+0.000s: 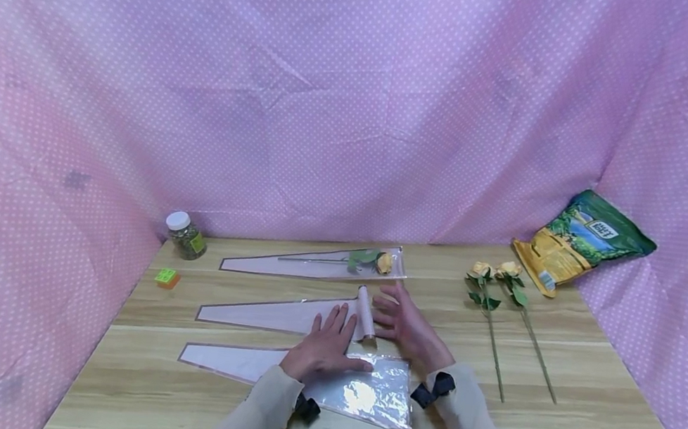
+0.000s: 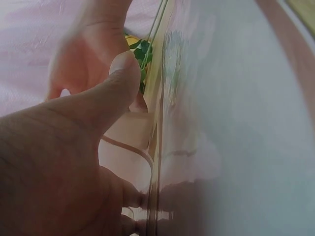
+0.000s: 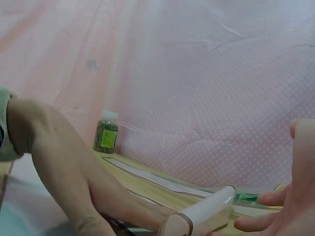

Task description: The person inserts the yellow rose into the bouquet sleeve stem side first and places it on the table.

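Note:
My left hand (image 1: 323, 350) lies flat with spread fingers on the middle flower sleeve (image 1: 269, 312), a tapering white plastic sleeve with a brownish border. The wide end of that sleeve is curled into a roll (image 1: 365, 314) just beyond my left fingertips. On the roll's right side is my right hand (image 1: 406, 324), fingers apart and loosely bent, holding nothing. In the right wrist view the roll (image 3: 211, 211) stands between the left hand (image 3: 93, 182) and the right fingers (image 3: 268, 209). Under my left wrist lies the nearest sleeve (image 1: 377, 395), its wide end shiny.
At the back, one rose (image 1: 384, 263) lies on the farthest sleeve (image 1: 249, 264). Two loose yellow roses (image 1: 490, 316) (image 1: 529, 320) lie on the right. A green and yellow bag (image 1: 583, 242) leans at the back right. On the left are a jar (image 1: 188, 238) and a small block (image 1: 167, 279).

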`<act>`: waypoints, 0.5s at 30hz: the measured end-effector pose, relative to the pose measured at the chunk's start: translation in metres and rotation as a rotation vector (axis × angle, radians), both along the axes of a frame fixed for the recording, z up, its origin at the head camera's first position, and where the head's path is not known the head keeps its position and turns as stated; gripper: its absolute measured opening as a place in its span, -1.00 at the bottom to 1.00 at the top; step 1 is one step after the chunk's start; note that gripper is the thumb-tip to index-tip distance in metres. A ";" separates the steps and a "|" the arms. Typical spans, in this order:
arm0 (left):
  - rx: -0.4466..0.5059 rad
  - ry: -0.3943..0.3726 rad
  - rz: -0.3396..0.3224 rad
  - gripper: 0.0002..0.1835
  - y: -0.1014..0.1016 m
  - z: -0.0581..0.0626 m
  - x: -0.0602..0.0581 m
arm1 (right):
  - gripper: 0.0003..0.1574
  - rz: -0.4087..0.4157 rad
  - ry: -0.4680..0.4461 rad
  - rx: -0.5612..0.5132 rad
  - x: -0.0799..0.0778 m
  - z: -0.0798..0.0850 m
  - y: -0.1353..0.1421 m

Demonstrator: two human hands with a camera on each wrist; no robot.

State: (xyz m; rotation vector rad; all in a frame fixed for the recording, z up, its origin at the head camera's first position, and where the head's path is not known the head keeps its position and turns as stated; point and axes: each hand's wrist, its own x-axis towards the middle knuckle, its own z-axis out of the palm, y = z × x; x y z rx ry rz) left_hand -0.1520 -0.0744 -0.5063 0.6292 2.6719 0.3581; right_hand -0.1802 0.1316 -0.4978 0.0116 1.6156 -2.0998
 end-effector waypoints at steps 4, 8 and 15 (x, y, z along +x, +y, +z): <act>0.000 -0.012 0.000 0.19 0.000 -0.001 -0.001 | 0.09 -0.052 -0.039 -0.068 -0.003 -0.005 -0.002; -0.012 -0.011 -0.003 0.20 0.001 0.001 0.000 | 0.08 -0.079 -0.052 -0.076 -0.003 -0.006 -0.002; -0.002 -0.006 -0.009 0.19 -0.001 0.005 0.001 | -0.01 -0.166 0.007 0.005 0.006 0.003 0.009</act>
